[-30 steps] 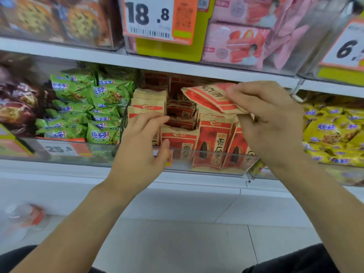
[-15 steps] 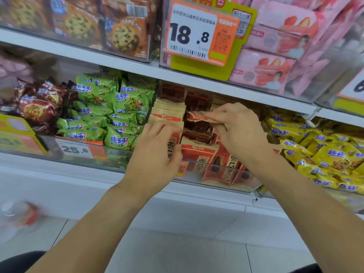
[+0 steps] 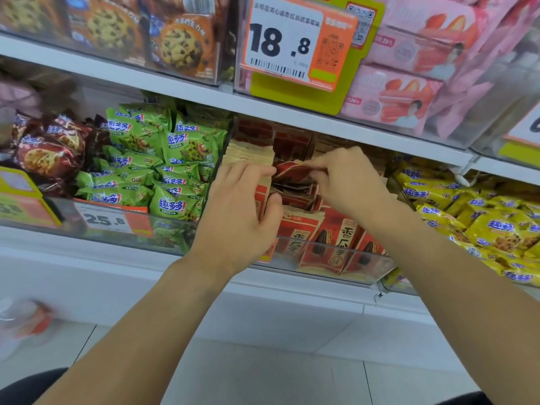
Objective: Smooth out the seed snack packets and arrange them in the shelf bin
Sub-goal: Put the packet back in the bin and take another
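Note:
Red and tan seed snack packets fill a clear shelf bin on the middle shelf. A tan stack of them stands upright at the bin's left side. My right hand pinches one red packet by its edge and holds it flat over the middle of the bin. My left hand reaches into the bin's left part, fingers on the front of the upright stack and thumb against a packet; its fingertips meet the held packet's left end.
Green cookie packs fill the bin to the left, brown packs lie beyond them, and yellow packs sit to the right. The upper shelf edge hangs close above my hands, with an 18.8 price tag. White floor tiles lie below.
My right hand carried the red packet from above the bin's front down and back into the bin. My left hand stayed at the left stack. The view shifted closer and to the left.

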Available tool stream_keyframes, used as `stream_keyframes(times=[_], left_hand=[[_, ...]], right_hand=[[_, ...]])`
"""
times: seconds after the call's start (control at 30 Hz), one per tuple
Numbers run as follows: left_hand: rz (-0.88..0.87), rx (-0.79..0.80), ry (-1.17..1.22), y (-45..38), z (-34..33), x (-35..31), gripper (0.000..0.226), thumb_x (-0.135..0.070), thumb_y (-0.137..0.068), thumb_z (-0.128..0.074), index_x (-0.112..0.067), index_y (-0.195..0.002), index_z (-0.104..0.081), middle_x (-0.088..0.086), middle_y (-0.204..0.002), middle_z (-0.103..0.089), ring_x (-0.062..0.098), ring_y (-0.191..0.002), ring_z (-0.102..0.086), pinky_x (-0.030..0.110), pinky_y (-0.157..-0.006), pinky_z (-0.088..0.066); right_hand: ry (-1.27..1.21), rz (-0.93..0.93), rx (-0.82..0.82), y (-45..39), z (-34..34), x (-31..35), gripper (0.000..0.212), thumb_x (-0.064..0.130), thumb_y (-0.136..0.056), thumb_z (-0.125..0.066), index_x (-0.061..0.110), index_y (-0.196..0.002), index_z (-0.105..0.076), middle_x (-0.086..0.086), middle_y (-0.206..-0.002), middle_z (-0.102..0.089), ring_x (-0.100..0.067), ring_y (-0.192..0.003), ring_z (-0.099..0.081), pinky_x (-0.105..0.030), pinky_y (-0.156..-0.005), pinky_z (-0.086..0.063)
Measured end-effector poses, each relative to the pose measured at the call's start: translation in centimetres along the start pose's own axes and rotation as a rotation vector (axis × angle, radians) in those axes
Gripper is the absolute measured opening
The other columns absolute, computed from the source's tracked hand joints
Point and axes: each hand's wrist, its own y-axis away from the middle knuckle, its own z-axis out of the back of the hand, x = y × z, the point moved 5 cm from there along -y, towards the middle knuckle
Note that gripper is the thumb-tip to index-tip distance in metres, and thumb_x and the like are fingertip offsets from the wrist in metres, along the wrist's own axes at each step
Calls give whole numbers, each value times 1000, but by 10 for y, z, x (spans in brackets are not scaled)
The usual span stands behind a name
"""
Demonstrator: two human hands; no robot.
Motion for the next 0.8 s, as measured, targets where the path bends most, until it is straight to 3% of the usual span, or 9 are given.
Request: stream_keyframes(times=[0.13, 0.27, 0.4, 0.53, 0.63, 0.67, 0.73, 0.8], left_hand=[[-53, -8, -94, -12, -10, -4, 42, -33, -87, -49, -14, -124, -60, -3, -123, -60, 18, -120, -43, 37, -103, -35], [-46, 80, -142, -16, -23, -1, 53, -37, -88, -47, -19, -138, -51, -6, -139, -52, 15, -133, -29, 31, -105, -18], [-20, 106, -177, -22, -30, 4, 61, -43, -87, -43, -21, -144, -45, -7, -146, -46, 16, -138, -26, 32, -110, -13], [7, 106, -154, -25, -32, 8, 68, -45, -85, -44, -22, -149, -36, -7, -149, -41, 13, -136, -22, 32, -110, -10], [-61, 165, -267, -26, -38, 10, 65, -53, -87, -33, -25, -144, -47, -11, -148, -44, 14, -138, -24, 29, -108, -4], [-78, 180, -303, -27, -39, 11, 67, -56, -87, -26, -26, -141, -52, -12, -147, -46, 14, -138, -26, 28, -108, -2], [-88, 194, -336, -28, -41, 13, 72, -60, -86, -18, -26, -137, -56, -14, -144, -49, 14, -137, -28, 28, -108, -2], [-87, 198, -343, -28, -41, 13, 69, -60, -88, -20, -27, -136, -57, -14, -142, -50, 14, -136, -29, 29, -107, -2]], right_hand=[[-1, -2, -122, -5, -3, -5, 19, 23, -92, -64, 25, -103, -79, -5, -95, -72, -26, -90, -64, -35, -78, -51], [-82, 17, -227, 0, -8, -7, 18, 14, -87, -69, 20, -100, -80, -4, -90, -68, -22, -85, -61, -32, -75, -45], [-127, 15, -221, -5, -14, -3, 23, 8, -84, -71, 18, -102, -80, -5, -92, -72, -19, -85, -63, -27, -78, -47], [-180, -90, -107, -11, -16, -13, 22, 20, -88, -71, 22, -109, -77, 4, -106, -74, -10, -98, -65, -4, -93, -34], [-170, -96, -3, -13, -24, -18, 19, 29, -90, -71, 26, -107, -77, 4, -111, -74, -21, -112, -63, -32, -108, -43], [-139, -87, 28, -15, -25, -18, 18, 31, -90, -70, 28, -107, -78, 5, -112, -73, -22, -115, -61, -35, -109, -42], [-107, -79, 129, -18, -27, -15, 19, 33, -91, -69, 27, -107, -78, 8, -111, -73, -16, -113, -62, -23, -104, -39], [-184, -109, 240, -19, -26, -13, 20, 40, -89, -70, 28, -103, -78, 14, -102, -72, -1, -96, -64, -14, -85, -43]])
